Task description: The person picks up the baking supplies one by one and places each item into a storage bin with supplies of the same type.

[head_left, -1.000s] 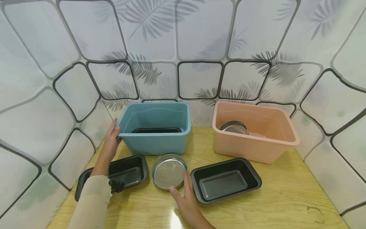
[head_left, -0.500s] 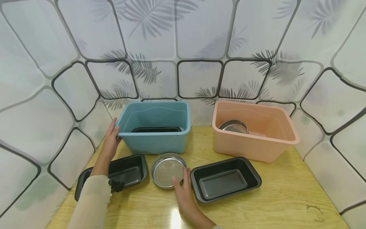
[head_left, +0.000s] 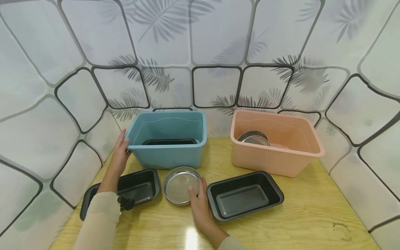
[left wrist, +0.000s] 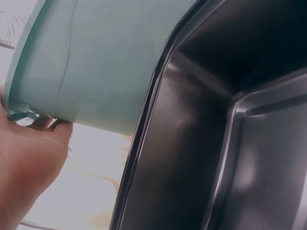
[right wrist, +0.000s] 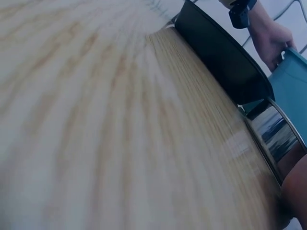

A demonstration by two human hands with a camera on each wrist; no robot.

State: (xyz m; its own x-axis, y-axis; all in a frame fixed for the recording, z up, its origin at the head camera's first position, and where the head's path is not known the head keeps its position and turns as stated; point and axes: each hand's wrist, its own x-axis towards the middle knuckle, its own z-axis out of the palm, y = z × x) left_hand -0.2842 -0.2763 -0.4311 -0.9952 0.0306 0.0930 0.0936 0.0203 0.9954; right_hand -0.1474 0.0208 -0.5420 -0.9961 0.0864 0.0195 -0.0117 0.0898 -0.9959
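My left hand holds the left end of a blue plastic bin, its fingertips under the rim in the left wrist view. A dark loaf pan lies inside that bin. My right hand is at the right side of a round metal cake pan, thumb over the inside and fingers along the outer rim. In the right wrist view the pan's shiny wall shows, and most of the hand is out of frame. Another dark loaf pan lies partly under my left forearm.
A third loaf pan lies right of my right hand. At the back right stands a pink bin with a round metal pan inside. Patterned curtains enclose the wooden tabletop at the back and sides.
My right hand has shifted slightly up and left at the cake pan, its thumb now farther over the pan's inside. The pan has edged slightly toward the blue bin. My left hand stays put.
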